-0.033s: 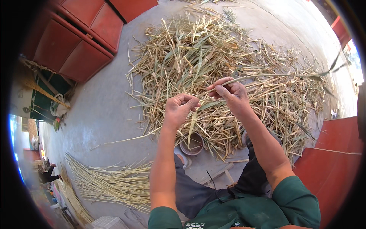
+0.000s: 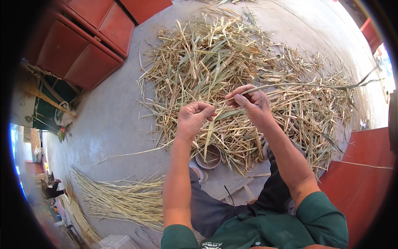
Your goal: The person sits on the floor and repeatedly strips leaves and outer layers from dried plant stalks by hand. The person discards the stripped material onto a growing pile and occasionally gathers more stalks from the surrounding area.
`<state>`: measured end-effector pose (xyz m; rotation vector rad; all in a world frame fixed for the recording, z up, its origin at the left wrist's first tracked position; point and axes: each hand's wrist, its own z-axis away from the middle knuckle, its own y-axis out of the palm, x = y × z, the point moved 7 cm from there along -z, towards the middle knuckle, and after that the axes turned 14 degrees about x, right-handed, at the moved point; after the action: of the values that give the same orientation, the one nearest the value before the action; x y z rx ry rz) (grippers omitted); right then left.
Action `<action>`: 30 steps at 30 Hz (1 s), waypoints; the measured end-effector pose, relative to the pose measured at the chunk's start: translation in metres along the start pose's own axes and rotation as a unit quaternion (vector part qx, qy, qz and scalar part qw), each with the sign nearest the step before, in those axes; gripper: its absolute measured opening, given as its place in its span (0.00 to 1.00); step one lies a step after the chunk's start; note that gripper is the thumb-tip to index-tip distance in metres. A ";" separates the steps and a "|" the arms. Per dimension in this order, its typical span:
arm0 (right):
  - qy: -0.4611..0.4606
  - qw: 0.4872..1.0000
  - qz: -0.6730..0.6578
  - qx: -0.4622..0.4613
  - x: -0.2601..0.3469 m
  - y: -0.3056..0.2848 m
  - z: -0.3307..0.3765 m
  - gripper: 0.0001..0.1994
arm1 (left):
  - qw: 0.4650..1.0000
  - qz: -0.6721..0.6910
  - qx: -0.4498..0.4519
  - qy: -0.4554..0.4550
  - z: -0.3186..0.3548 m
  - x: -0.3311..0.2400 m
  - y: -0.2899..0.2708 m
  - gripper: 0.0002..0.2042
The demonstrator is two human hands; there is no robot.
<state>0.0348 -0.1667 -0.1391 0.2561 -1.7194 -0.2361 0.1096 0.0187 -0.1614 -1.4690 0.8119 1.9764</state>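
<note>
A long dry stalk (image 2: 290,84) with leafy strands at its far right end is pinched between the thumb and fingers of my right hand (image 2: 251,103). Its other end runs toward my left hand (image 2: 196,118), whose thumb and forefinger are pressed together on it; the exact spot they grip is partly hidden. Both hands hover above a big heap of dry leaves and stripped husks (image 2: 199,66). Below my left wrist, a thin pale stem (image 2: 134,154) slants out to the left; I cannot tell whether it joins the held stalk.
Bare stalks (image 2: 120,197) lie bundled on the floor at the lower left. Between my feet stands a round container (image 2: 208,157). Red cabinets (image 2: 89,39) fill the upper left, near a straw broom (image 2: 52,102). A red panel (image 2: 360,166) stands at the right.
The stalk's leafy right end has swung and straightened slightly. My left hand has shifted a little to the left; the right hand is nearly unmoved.
</note>
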 end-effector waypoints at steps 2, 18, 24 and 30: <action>-0.004 1.000 0.017 0.010 0.005 0.004 0.001 0.07 | 0.998 0.053 -0.038 0.009 0.001 0.001 -0.007 0.08; 0.046 0.998 0.029 -0.031 -0.009 0.001 0.004 0.08 | 0.929 -0.357 -0.031 0.095 0.005 -0.026 0.017 0.05; 0.070 0.983 0.100 -0.138 -0.010 -0.002 0.011 0.11 | 0.873 -0.465 -0.056 0.132 0.007 -0.035 0.026 0.07; 0.008 0.974 0.068 -0.218 0.020 -0.034 0.020 0.12 | 0.883 -0.462 -0.044 0.072 0.007 -0.026 0.005 0.07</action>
<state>0.0131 -0.2049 -0.1338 -0.1822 -1.6155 -0.5005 0.1085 0.0184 -0.1340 -1.6347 0.0029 1.1845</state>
